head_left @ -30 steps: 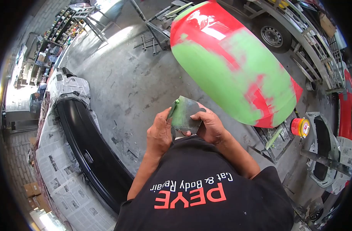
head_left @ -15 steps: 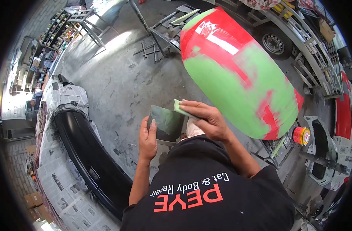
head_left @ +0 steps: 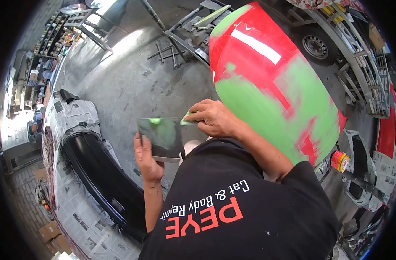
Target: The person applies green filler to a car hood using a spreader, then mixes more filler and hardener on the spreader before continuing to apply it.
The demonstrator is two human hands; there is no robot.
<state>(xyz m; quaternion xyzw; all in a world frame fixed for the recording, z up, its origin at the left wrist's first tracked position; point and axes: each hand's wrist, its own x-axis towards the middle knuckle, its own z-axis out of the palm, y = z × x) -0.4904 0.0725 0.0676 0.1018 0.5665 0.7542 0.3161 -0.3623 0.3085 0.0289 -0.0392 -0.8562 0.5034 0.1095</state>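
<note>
My left hand (head_left: 147, 158) grips the left edge of a dark, square mixing board (head_left: 166, 149), its fingers along the side. Pale green smears cover the board's face, and a bright green dab of body filler (head_left: 155, 121) sits by its far edge. Pinched in my right hand (head_left: 216, 118) is a flat spreader (head_left: 188, 118) with light green filler on it, close to the board's upper right corner. Beyond my right arm lies a large red car panel (head_left: 265, 26), broadly coated with green filler (head_left: 250, 95).
A black bumper (head_left: 100, 182) rests on newspaper-covered support (head_left: 72, 203) to the left. On the right stand a red-and-yellow can (head_left: 339, 161), a wheel (head_left: 315, 46) and metal racks (head_left: 358, 65). Metal stands (head_left: 92, 32) and crowded shelves (head_left: 55, 34) are farther back.
Both hands have moved left in view, and the board has turned to show more of its face. The bright green dab now shows near its far edge.
</note>
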